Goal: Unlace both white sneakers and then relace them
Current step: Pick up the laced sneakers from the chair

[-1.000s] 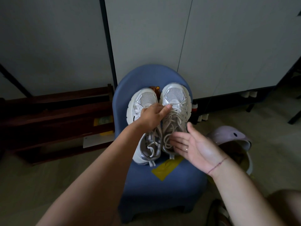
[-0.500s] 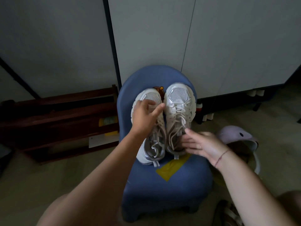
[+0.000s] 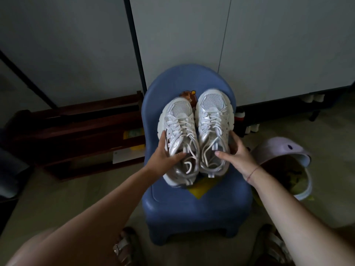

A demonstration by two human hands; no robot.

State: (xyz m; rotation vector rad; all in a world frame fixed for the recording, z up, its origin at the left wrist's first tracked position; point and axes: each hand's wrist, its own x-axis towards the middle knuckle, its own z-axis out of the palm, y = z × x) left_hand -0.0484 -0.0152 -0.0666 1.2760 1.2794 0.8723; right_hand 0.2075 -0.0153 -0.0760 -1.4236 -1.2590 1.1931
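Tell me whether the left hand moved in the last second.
Yes. The left hand slid toward the blue chair's front edge and now grips the left sneaker's outer side.

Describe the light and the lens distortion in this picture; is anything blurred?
Head view: dim room; left sneaker and right sneaker brightest, shelf nearly black; wide lens slants the wall seams and stretches the forearms; laces, left hand and right hand look sharp.

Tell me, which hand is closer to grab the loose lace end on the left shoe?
Probably the left hand: its thumb rests on the left sneaker just beside the loose lace end. The right hand grips the right sneaker, farther away.
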